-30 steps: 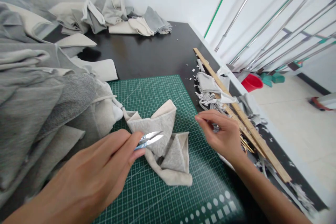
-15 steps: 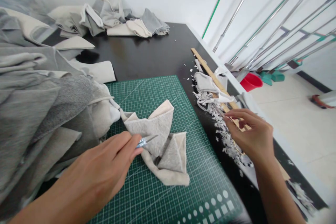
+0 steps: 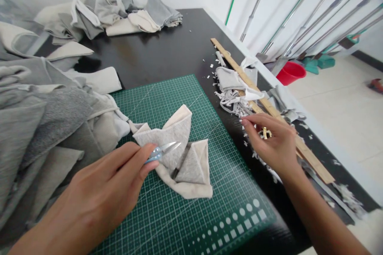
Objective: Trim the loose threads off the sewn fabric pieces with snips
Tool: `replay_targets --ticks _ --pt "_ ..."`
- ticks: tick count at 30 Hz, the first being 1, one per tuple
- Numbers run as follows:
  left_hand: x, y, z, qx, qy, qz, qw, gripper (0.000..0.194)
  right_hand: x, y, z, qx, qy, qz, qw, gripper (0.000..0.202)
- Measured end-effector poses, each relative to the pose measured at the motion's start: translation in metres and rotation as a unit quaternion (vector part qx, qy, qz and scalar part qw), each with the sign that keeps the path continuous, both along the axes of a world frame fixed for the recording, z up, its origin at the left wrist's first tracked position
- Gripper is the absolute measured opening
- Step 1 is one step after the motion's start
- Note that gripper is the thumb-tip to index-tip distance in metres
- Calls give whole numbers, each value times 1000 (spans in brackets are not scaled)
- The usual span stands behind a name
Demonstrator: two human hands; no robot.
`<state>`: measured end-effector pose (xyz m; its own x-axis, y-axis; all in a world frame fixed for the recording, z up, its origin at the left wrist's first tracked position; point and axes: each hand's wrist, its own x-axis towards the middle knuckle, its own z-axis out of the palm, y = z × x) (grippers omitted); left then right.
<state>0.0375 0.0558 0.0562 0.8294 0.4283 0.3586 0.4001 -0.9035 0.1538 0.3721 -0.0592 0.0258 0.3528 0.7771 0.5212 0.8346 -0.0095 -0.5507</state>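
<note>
A pair of small blue-handled thread snips [image 3: 156, 153] is gripped in my left hand [image 3: 104, 187], its pointed blades apart. The blades hover over a folded grey and cream fabric piece [image 3: 191, 167], which lies crumpled on the green cutting mat [image 3: 227, 179]. On the other side, my right hand [image 3: 273, 141] is above the dark table's right part, thumb and forefinger pinched together. Whatever those fingertips hold is too small to make out. White fabric scraps and lint [image 3: 231, 101] lie just beyond them. A gold-coloured object [image 3: 265, 132] shows partly behind the right hand.
Grey fabric pieces [image 3: 60, 115] are heaped at the left. More folded cloth [image 3: 116, 12] lies at the back of the black table [image 3: 161, 55]. A wooden ruler-like strip [image 3: 239, 69] runs along the right edge. Mop poles and a red bucket [image 3: 291, 73] stand beyond.
The snips' blades now show further apart. My right hand has shifted slightly left and down relative to the scraps, its fingertips closer together. The whole view has turned a little.
</note>
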Motion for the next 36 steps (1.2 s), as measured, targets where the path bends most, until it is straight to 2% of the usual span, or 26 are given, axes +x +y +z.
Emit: replay_targets --ticks 6,11,15,18,20,23,27,29,32,36 --pt "3 -5 7 25 76 -30 996 23 -9 -3 0 -13 8 31 999 8" --pt "-1 -11 6 27 40 1 999 33 -10 -5 0 -4 5 29 1000 8" --pt "0 -9 5 44 77 -22 996 28 -11 -4 2 6 0 30 1000 9" --pt "1 -8 4 59 49 -5 997 25 -12 -4 4 12 0 31 999 9" --pt "1 -7 4 46 34 4 998 29 -11 -4 3 12 1 32 999 9" --pt "2 -5 3 8 57 -19 998 32 -11 -5 2 12 2 36 999 9" --pt "-1 -5 2 46 62 -15 997 27 -11 -5 0 14 4 39 999 9" --pt "-3 -6 3 63 41 -6 997 31 -11 -5 0 10 4 38 999 9" --pt "-2 -6 3 41 39 -10 998 39 -11 -5 0 10 4 41 999 8" --pt "4 -2 3 49 72 -31 996 30 -10 -5 0 15 6 44 999 9"
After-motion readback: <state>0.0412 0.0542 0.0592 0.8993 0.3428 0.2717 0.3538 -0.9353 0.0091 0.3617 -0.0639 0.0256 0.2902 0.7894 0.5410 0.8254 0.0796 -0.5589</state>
